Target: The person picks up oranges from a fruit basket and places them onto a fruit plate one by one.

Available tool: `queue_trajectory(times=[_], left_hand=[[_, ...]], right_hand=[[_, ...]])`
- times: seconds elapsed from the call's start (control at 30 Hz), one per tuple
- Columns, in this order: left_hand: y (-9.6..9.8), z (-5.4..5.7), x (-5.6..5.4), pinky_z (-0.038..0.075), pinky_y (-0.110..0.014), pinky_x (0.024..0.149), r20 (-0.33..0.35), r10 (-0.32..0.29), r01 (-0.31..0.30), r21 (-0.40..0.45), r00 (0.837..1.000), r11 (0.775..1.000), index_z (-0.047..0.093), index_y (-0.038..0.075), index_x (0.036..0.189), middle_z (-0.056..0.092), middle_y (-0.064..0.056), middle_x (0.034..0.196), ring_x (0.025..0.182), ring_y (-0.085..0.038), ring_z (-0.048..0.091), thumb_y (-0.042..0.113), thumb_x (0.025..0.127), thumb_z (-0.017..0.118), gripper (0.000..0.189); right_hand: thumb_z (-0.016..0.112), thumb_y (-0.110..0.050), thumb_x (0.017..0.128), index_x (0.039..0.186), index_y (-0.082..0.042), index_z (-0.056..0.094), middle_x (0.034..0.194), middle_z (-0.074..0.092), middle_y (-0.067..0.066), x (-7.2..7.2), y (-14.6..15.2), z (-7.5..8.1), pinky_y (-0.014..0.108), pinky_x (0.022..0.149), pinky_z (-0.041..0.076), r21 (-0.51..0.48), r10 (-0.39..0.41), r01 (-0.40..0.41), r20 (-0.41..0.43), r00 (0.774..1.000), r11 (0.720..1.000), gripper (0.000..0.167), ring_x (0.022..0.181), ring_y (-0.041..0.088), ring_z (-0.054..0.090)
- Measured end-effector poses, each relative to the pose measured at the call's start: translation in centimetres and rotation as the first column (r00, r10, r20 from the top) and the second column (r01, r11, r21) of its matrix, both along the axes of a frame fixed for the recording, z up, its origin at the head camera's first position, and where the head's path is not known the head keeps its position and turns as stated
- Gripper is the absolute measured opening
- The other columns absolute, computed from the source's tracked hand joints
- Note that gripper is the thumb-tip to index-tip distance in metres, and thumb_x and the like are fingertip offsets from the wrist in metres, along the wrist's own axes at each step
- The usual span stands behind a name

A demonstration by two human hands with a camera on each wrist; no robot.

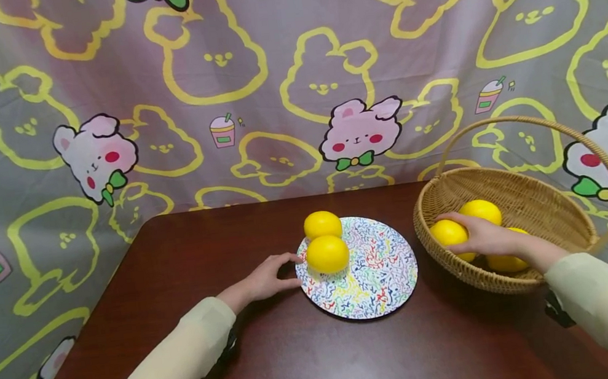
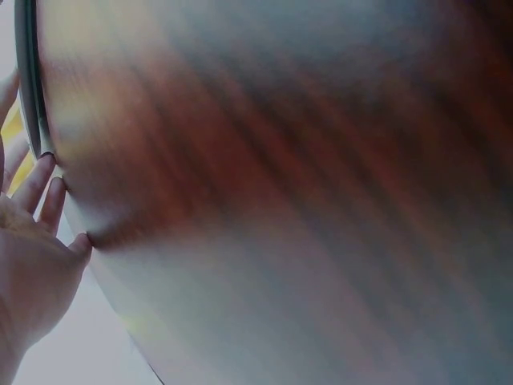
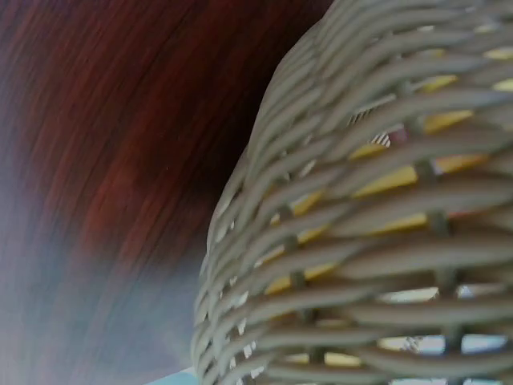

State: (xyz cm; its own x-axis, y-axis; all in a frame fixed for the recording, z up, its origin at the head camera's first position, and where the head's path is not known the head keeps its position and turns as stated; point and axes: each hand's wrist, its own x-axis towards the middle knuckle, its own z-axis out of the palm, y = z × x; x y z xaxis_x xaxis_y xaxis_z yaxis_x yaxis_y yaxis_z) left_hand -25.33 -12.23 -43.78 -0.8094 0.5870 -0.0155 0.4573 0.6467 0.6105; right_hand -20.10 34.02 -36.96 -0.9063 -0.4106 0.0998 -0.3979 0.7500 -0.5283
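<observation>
A round plate (image 1: 382, 274) with a multicoloured squiggle pattern lies on the table, bearing two yellow lemons, a nearer one (image 1: 327, 255) and a farther one (image 1: 322, 223). Beside its left rim rests my left hand (image 1: 270, 278), thumb and fingers spread apart; in the left wrist view its fingertips (image 2: 50, 164) are by the plate's dark edge. My right hand (image 1: 481, 234) reaches into a wicker basket (image 1: 539, 208) and grips a lemon (image 1: 448, 237) at its left side. Two more lemons sit in there, one behind (image 1: 484, 210) and one partly under the wrist (image 1: 506, 261).
The dark reddish-brown wooden table (image 1: 193, 250) ends at a back edge against a patterned curtain (image 1: 272, 94). An arched handle (image 1: 570, 127) rises over the basket. In the right wrist view, the woven basket wall (image 3: 377, 241) hides most of the right hand's work.
</observation>
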Motion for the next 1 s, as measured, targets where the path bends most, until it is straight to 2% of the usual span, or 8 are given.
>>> queue_trajectory(times=[0.13, 0.37, 0.67, 1.0], left_hand=[[0.0, 0.0, 0.1, 0.032, -0.048, 0.106, 0.001, -0.002, 0.002, 0.003, 1.0, 1.0, 0.059, 0.016, 0.127, 0.058, -0.001, 0.127, 0.124, -0.028, 0.046, 0.035, 0.088, 0.073, 0.045], [-0.1, -0.3, -0.2, 0.033, -0.048, 0.106, 0.008, 0.012, -0.012, -0.005, 1.0, 1.0, 0.059, 0.018, 0.127, 0.057, 0.0, 0.128, 0.125, -0.027, 0.045, 0.037, 0.087, 0.073, 0.046], [-0.2, -0.2, -0.1, 0.032, -0.048, 0.106, -0.008, 0.003, -0.003, -0.005, 1.0, 1.0, 0.059, 0.016, 0.127, 0.058, -0.001, 0.127, 0.125, -0.027, 0.045, 0.035, 0.088, 0.073, 0.046], [-0.2, -0.3, -0.3, 0.032, -0.046, 0.107, 0.01, 0.018, -0.018, -0.016, 1.0, 1.0, 0.059, 0.021, 0.126, 0.057, 0.002, 0.127, 0.124, -0.025, 0.045, 0.037, 0.087, 0.073, 0.045]], right_hand=[[0.078, -0.019, 0.082, 0.134, 0.002, 0.046, 0.109, 0.059, 0.017, 0.1, 0.0, 0.3, 0.037, 0.071, 0.044, 0.002, -0.014, 0.014, -0.008, 1.0, 1.0, 0.064, 0.084, 0.022, 0.053], [0.078, -0.027, 0.083, 0.135, -0.001, 0.044, 0.103, 0.059, 0.016, 0.4, -0.2, 2.1, 0.035, 0.065, 0.046, -0.041, -0.086, 0.085, -0.016, 0.996, 0.996, 0.068, 0.08, 0.022, 0.055], [0.077, -0.027, 0.084, 0.139, -0.001, 0.042, 0.107, 0.06, 0.018, 0.4, -0.2, 3.7, 0.037, 0.068, 0.046, -0.055, -0.115, 0.113, -0.031, 0.993, 0.992, 0.07, 0.081, 0.023, 0.056], [0.077, -0.025, 0.085, 0.142, -0.003, 0.04, 0.117, 0.056, 0.022, 0.7, -0.5, 5.3, 0.039, 0.069, 0.046, -0.05, -0.128, 0.126, -0.049, 0.991, 0.991, 0.072, 0.084, 0.025, 0.057]])
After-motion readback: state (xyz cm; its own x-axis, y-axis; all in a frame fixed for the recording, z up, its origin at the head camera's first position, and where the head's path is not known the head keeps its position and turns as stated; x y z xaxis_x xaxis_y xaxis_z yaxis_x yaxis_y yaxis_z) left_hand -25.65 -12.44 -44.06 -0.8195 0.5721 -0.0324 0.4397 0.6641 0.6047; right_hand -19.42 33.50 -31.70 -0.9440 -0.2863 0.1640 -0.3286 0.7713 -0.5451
